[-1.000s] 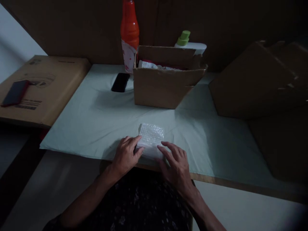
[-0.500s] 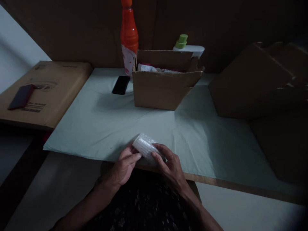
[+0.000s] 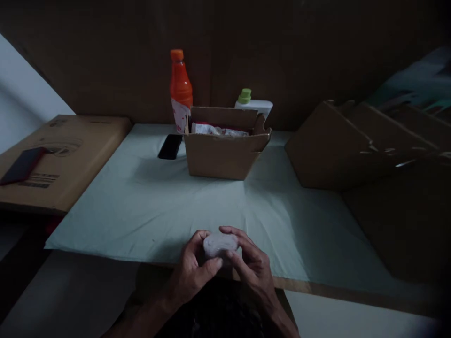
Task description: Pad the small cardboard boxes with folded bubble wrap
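While the left hand curls partly closed round one side of a pale bundle, the right hand grips the other side with bent fingers. The bundle is at the near edge of the green cloth; it looks wrapped in plastic, though the dimness makes that uncertain. Beyond stands an open box, with a phone and an orange bottle at its left.

Dim light; dark brown panel behind pale-green cloth-covered table; bluish-white wall far left.
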